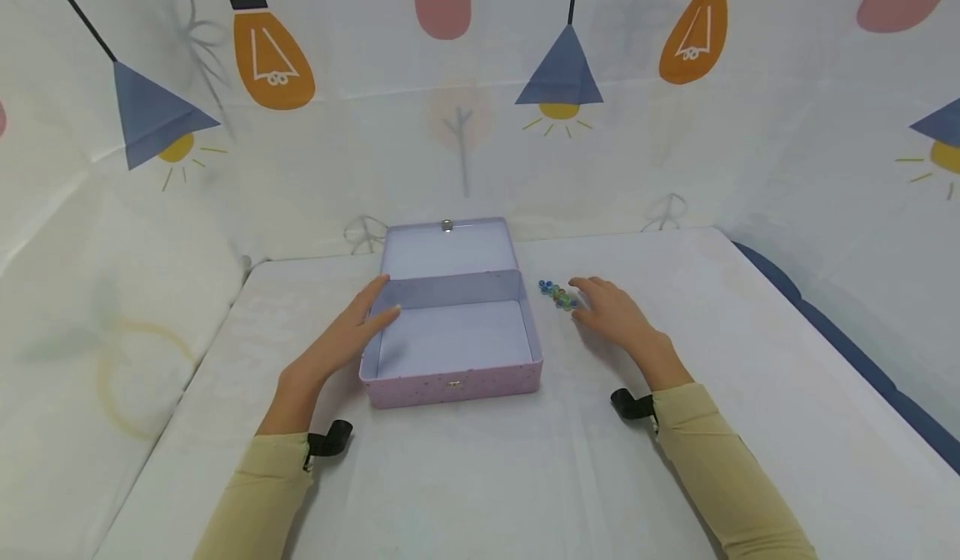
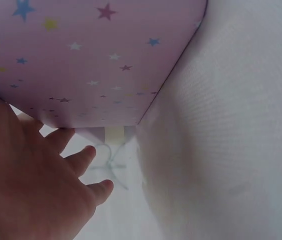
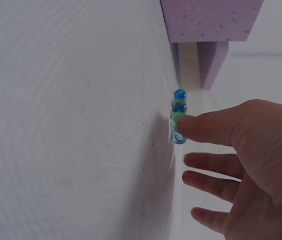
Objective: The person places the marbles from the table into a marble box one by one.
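A lilac tin box (image 1: 453,383) printed with small stars stands on the white-covered table, its hinged lid (image 1: 450,247) raised at the back. Its inside is bare. My left hand (image 1: 341,339) rests at the box's left rim, thumb reaching over the inside; its other fingers spread loosely along the outer wall in the left wrist view. Right of the box lies a small cluster of blue and green glass marbles (image 1: 557,295). Beside them is my right hand (image 1: 611,314), thumb and fingers parted, with the thumb tip overlapping the marbles (image 3: 179,94) in the right wrist view.
The white tablecloth (image 1: 480,477) spreads around the box. Behind it hangs a pale curtain (image 1: 337,160) printed with lamps and bulbs. Dark blue padding (image 1: 847,343) runs along the table's right edge. Each sleeve cuff carries a black wrist camera (image 1: 633,404).
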